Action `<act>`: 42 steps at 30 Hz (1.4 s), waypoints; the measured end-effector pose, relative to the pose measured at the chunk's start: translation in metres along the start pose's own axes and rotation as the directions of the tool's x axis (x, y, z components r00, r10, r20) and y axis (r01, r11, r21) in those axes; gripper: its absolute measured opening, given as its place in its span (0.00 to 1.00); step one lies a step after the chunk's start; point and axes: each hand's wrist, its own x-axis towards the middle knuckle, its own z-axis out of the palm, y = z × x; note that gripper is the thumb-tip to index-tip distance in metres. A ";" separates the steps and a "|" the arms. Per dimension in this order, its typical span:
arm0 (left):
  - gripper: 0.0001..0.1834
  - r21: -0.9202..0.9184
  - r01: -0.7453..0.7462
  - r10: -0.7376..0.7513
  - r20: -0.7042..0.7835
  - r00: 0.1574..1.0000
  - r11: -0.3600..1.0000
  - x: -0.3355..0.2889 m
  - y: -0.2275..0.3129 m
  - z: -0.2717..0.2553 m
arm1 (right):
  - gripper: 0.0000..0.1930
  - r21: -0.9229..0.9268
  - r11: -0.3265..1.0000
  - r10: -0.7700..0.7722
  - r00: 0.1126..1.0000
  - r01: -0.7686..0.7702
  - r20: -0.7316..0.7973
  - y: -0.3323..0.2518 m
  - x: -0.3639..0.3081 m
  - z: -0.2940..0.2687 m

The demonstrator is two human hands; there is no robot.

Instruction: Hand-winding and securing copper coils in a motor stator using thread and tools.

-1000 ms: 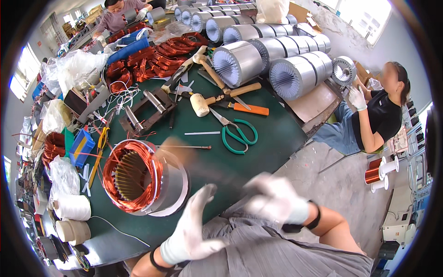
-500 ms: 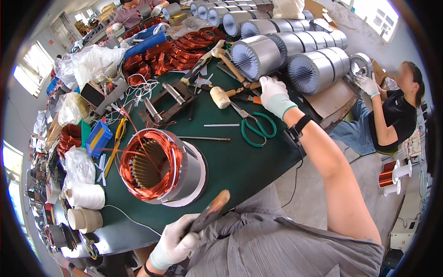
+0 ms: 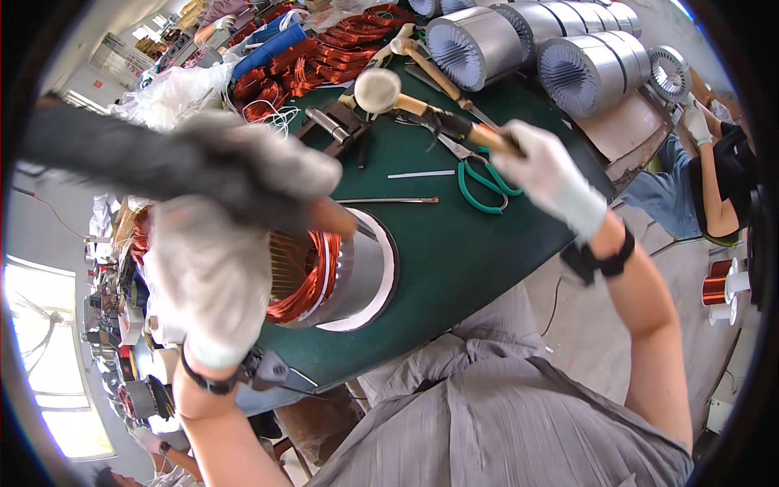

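Observation:
My left hand, in a white glove and smeared by motion, is raised in front of the stator. It grips a long dark bar with a wood-coloured end. That end overlaps the upper part of the stator, a grey cylinder with red copper windings; I cannot tell whether they touch. Gloved too, my right hand is closed round the handle of a mallet, its pale round head pointing left. Just below the mallet, scissors with green handles rest on the table.
On the green table lie a thin rod, a white strip and a hammer. Copper coils and silver stator cores fill the back. Another person sits at the right.
My left hand has risen from the table's front edge to before the stator with the dark bar. My right hand has lifted the mallet off the table. The view has shifted.

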 end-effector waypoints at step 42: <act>0.25 0.283 -0.117 0.122 0.002 0.993 0.952 0.010 -0.065 -0.048 | 0.13 0.787 0.173 0.010 0.800 -0.593 0.600 -0.096 -0.115 0.104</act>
